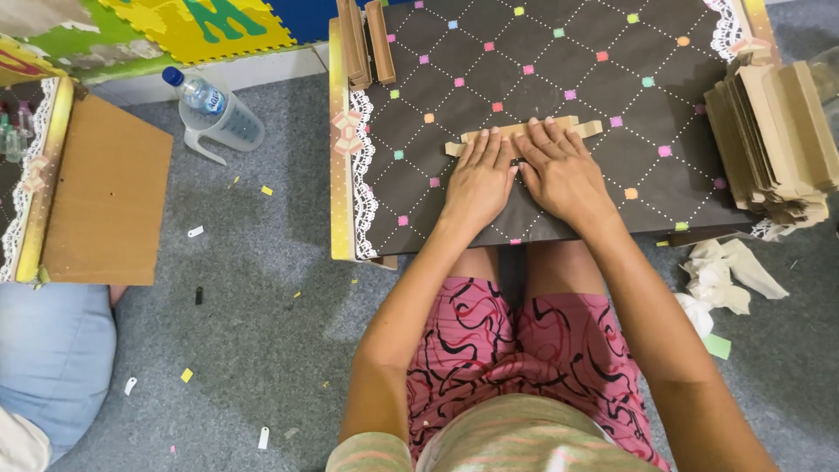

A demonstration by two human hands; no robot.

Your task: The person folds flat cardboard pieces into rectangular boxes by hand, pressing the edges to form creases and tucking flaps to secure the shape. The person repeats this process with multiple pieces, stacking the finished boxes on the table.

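Grey carpet (262, 288) strewn with small paper scraps covers the floor where the person sits, a low table (341, 210) drawn over the knees and spread with a dark cloth (559, 79) marked by dotted diamonds and small coloured squares, white lace along its edge. In the head view both hands lie flat and open, palms down and side by side, the left hand (479, 179) and right hand (559, 170) pressing a dark sheet (524, 218) onto the cloth, with fingertips reaching a pale cardboard strip (524, 131) lying crosswise just beyond them. Judging from this, the strip appears laid in place and is being pressed or smoothed; whether it is glued cannot be told. A small dark object between the thumbs is too small to identify. Right of the right hand stands a stack of cardboard pieces (773, 140), cut off by the frame edge, and near that elbow lies crumpled white paper (721, 280). Far left of the left hand sit a water bottle (203, 94) in a clear jug (232, 131) and a brown cardboard board (105, 201), beside another person's blue-clad knee (52, 358).
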